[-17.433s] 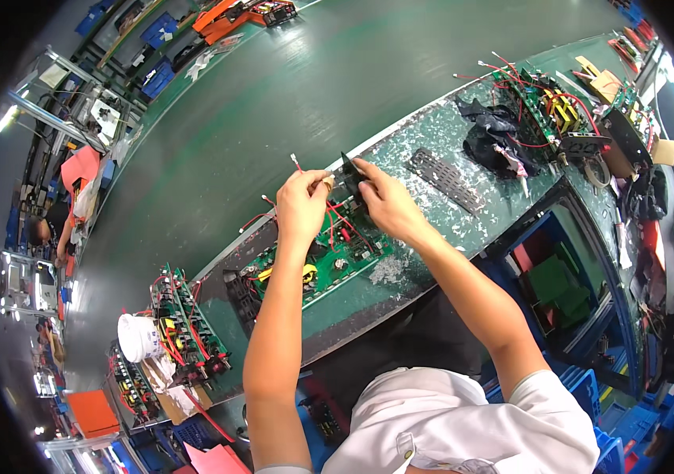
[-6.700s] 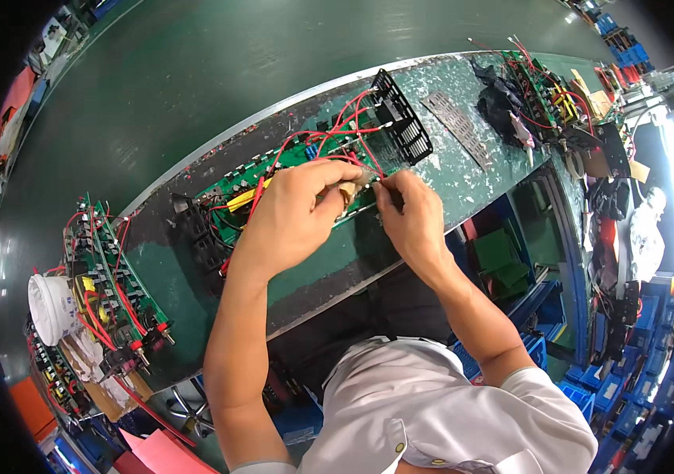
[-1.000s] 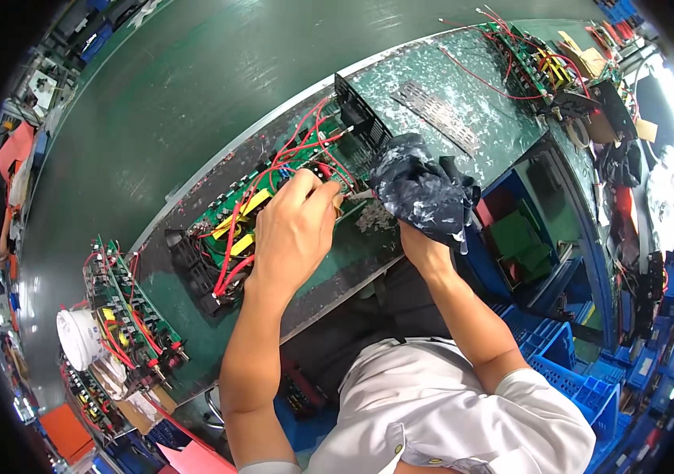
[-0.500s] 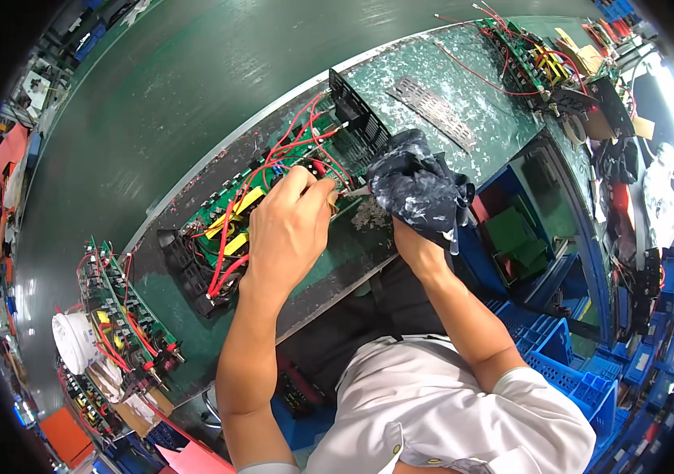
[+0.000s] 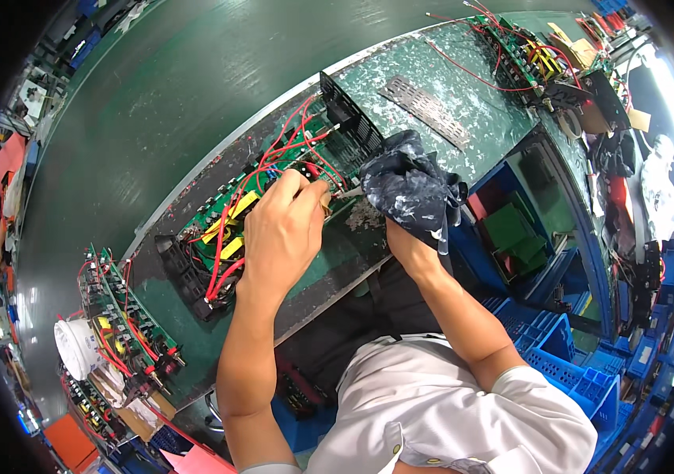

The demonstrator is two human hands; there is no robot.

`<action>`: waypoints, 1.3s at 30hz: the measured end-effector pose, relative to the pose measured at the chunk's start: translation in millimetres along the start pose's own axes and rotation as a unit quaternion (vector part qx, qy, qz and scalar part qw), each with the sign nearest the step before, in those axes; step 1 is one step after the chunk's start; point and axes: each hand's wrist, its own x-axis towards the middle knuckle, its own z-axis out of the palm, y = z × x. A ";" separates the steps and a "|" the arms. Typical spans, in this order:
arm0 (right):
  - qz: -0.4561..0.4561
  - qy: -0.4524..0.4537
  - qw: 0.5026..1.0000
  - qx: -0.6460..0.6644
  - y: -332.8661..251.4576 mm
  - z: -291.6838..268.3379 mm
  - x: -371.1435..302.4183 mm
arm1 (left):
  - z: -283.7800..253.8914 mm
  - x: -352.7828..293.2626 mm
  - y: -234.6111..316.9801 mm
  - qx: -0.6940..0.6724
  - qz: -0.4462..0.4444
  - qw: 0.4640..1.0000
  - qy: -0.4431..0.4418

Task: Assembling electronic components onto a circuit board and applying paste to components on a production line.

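Observation:
A long green circuit board (image 5: pixel 208 223) with red wires, yellow-wrapped parts and black end pieces lies slantwise on the bench. Over its front edge is my left hand (image 5: pixel 283 225), fingers curled together in a pinch; what they hold, if anything, is hidden. My right hand (image 5: pixel 406 243) is closed around a black plastic bag (image 5: pixel 404 182) smeared with white, which covers most of its fingers. From the bag's left side a narrow pale tip (image 5: pixel 350 193) points at the board, close to my left fingertips. A black slotted panel (image 5: pixel 350 114) stands at the board's far right end.
Behind the bag lies a perforated metal strip (image 5: pixel 425 111) on the white-spattered bench (image 5: pixel 495 118). More wired boards stand at far right (image 5: pixel 511 59) and lower left (image 5: pixel 128 312), beside a white tub (image 5: pixel 78 347). Blue crates (image 5: pixel 546 340) sit at my right.
The whole view has shifted slightly. Both hands keep nearly the same place at the board, and the bag's tip stays beside my left fingers.

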 end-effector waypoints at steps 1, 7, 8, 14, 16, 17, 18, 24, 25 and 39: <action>0.005 -0.030 0.995 -0.098 -5.6 -4.4 1.5 | 0.0 -1.1 -1.1 0.001 -0.002 1.000 0.000; -0.015 0.109 0.994 0.001 9.7 13.0 -4.9 | 0.3 1.9 0.5 0.008 0.013 1.000 0.007; -0.015 0.109 0.994 0.000 8.8 12.5 -3.8 | 0.6 1.7 0.2 0.009 0.013 1.000 0.008; 0.022 0.130 0.951 0.279 2.6 5.8 1.7 | 1.1 0.0 -1.1 0.006 0.013 1.000 0.006; -0.020 0.038 0.994 0.099 1.1 -3.0 8.2 | 0.4 -1.5 -2.5 0.009 0.011 1.000 0.004; -0.018 0.039 0.994 0.098 4.1 -0.9 5.2 | 1.0 -0.6 -1.7 0.006 0.010 1.000 0.002; -0.012 0.057 0.990 0.128 8.5 5.5 -0.9 | 1.7 0.1 -1.0 0.003 0.009 1.000 0.000; -0.020 0.077 0.973 0.215 15.7 23.1 -8.8 | 0.4 3.9 4.8 0.003 0.007 1.000 0.001; 0.088 0.103 0.896 0.423 12.7 30.6 -7.4 | 0.2 4.6 4.5 0.006 0.005 1.000 -0.012; 0.108 0.095 0.987 0.071 130.2 -177.7 112.3 | -115.2 -49.5 -131.7 -0.102 -0.256 0.934 0.228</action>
